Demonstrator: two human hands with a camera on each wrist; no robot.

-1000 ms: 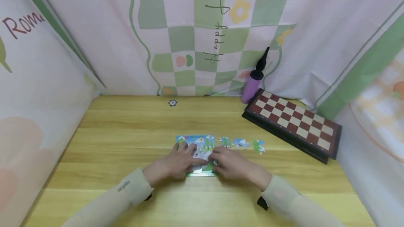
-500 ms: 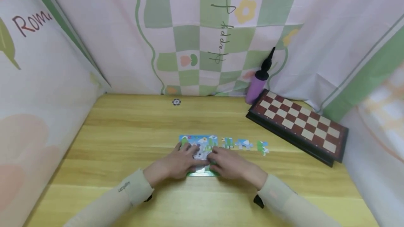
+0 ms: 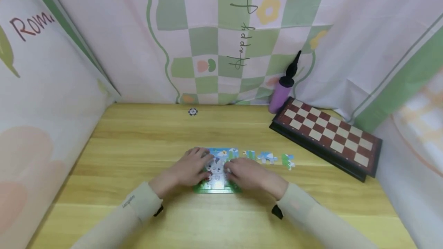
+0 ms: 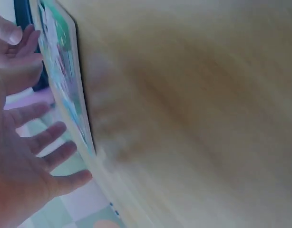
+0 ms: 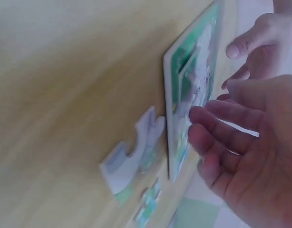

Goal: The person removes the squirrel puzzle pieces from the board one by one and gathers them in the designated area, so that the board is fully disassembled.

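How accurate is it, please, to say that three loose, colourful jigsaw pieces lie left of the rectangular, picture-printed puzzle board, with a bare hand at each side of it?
Only the direction is wrong: the head view shows the three loose jigsaw pieces lying right of the puzzle board, with the bare left hand and bare right hand at its sides.

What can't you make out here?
Head: side edges of the puzzle board, partly hidden by the left hand and right hand.
Head: markings on the round chip, too small.
Head: end of the curtain lettering, cut off by the top edge.
Left wrist: puzzle board artwork, blurred, foreshortened.
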